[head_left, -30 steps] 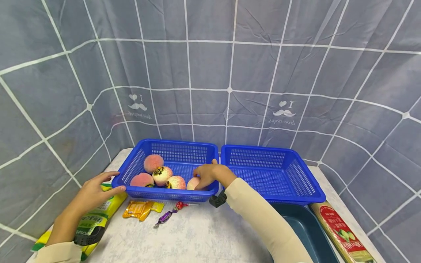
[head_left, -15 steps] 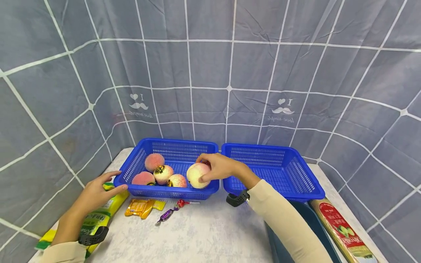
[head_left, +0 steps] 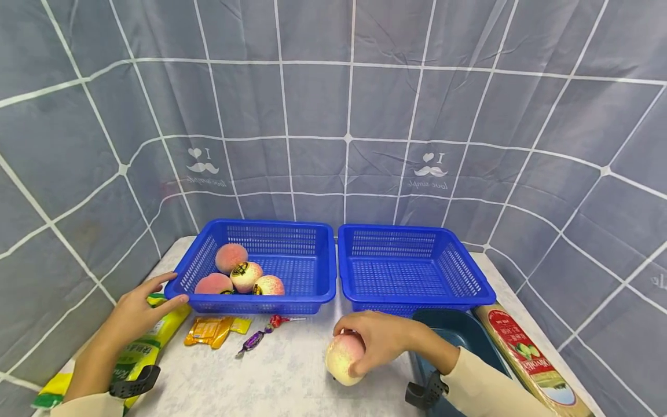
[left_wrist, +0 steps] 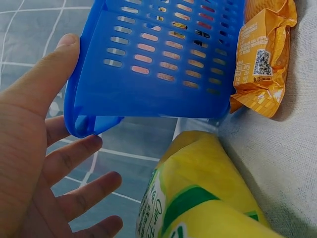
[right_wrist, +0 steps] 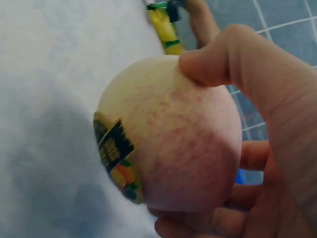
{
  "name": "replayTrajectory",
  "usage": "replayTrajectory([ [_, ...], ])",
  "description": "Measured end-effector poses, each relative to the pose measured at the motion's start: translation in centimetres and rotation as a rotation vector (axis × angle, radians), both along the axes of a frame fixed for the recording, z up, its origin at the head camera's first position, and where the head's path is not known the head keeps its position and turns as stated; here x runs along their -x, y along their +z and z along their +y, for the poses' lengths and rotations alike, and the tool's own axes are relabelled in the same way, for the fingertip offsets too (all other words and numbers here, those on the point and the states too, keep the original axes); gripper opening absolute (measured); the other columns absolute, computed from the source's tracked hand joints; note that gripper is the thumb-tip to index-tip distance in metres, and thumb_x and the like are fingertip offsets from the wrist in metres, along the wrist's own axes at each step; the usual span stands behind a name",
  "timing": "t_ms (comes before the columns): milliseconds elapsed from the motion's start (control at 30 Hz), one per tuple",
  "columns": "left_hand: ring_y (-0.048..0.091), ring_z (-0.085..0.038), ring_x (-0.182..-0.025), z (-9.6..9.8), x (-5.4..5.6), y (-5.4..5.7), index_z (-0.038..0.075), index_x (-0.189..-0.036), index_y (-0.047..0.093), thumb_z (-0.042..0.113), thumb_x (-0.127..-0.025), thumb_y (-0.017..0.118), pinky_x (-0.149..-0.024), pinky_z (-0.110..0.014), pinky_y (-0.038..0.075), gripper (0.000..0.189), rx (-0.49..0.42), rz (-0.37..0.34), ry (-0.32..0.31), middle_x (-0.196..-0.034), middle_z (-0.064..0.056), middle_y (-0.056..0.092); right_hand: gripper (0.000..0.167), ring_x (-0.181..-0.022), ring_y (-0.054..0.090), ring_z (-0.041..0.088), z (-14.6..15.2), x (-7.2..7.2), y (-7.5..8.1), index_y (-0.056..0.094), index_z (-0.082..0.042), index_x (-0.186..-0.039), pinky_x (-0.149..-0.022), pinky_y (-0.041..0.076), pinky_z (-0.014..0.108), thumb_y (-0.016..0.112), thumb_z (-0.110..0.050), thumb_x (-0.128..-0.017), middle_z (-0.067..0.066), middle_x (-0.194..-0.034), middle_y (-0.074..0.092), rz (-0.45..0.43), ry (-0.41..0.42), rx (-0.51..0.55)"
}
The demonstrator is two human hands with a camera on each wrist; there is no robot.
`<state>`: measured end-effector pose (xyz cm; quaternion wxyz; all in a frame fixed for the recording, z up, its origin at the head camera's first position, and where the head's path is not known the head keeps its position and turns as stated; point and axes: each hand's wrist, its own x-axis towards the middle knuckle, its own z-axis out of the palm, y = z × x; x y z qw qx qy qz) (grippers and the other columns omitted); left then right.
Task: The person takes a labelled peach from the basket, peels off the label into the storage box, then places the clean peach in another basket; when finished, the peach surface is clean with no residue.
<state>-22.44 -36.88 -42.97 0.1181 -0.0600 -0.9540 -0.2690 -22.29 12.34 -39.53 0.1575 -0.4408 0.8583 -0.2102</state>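
1. The round, pale yellow-and-pink peach [head_left: 341, 359] is in the right hand [head_left: 379, 339], on the near side of two baskets and in front of the gap between them. The right grip is narrowed round it; the right wrist view shows the thumb on one side and curled fingers on the other.
2. The peach shows no clear long axis. A dark and gold sticker [right_wrist: 116, 156] on its skin faces away from the palm. It is over the pale, mottled counter [head_left: 286, 382]; whether its underside touches, I cannot tell.
3. The key relation: from the right grip, the dark teal plastic tub [head_left: 469, 339] lies just to the right, under the forearm, while the right-hand blue perforated plastic basket [head_left: 417, 300] lies beyond, farther from the person.
4. The right hand is much the nearer to both; the left hand [head_left: 138, 307] is well apart, at the outer corner of the left-hand blue perforated plastic basket [head_left: 250, 304]. Its grip is wide, fingers spread, thumb touching the rim.
5. Four pink-and-cream peaches [head_left: 246, 277] sit grouped in the left part of that basket.
6. Between the hands lie an orange wrapped packet [head_left: 208, 331], a purple twist-wrapped candy [head_left: 252, 340] and a red lollipop [head_left: 276, 320]. A yellow-and-green bag [head_left: 138, 353] lies under the left forearm.
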Motion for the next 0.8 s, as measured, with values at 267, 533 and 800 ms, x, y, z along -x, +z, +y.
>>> replayTrajectory([
  [267, 0.049, -0.061, -0.115, 0.1, -0.2, -0.1, -0.003, -0.148, 0.042, 0.044, -0.097, 0.067, -0.084, -0.077, 0.042, 0.073, -0.012, -0.007, 0.001, -0.136, -0.041, 0.047, 0.061, -0.077, 0.057, 0.003, 0.0, -0.7, -2.2, 0.047, -0.011, -0.117, -0.067, 0.05, 0.02, 0.084, -0.039, -0.076, -0.012, -0.087, 0.059, -0.063, -0.128, -0.031],
  [533, 0.047, -0.062, -0.116, 0.4, -0.3, -0.4, -0.002, -0.147, 0.044, 0.041, -0.097, 0.068, -0.084, -0.078, 0.04, 0.07, -0.043, 0.032, -0.005, -0.136, -0.041, 0.046, 0.043, -0.063, 0.043, 0.005, -1.9, -1.2, -3.1, 0.048, -0.023, -0.093, -0.049, 0.037, 0.023, 0.077, -0.053, -0.084, -0.008, -0.083, 0.045, 0.119, -0.291, 0.077],
  [800, 0.041, -0.052, -0.128, 3.4, -1.5, 0.9, 0.001, -0.131, 0.06, 0.016, -0.083, 0.084, -0.111, -0.067, 0.026, 0.055, -0.114, 0.396, -0.108, -0.143, -0.026, 0.047, 0.03, -0.08, 0.051, 0.007, -3.0, -1.5, -3.3, 0.066, -0.019, -0.117, -0.064, 0.048, 0.025, 0.059, -0.043, -0.101, -0.006, -0.1, 0.05, 0.201, -0.275, 0.088],
])
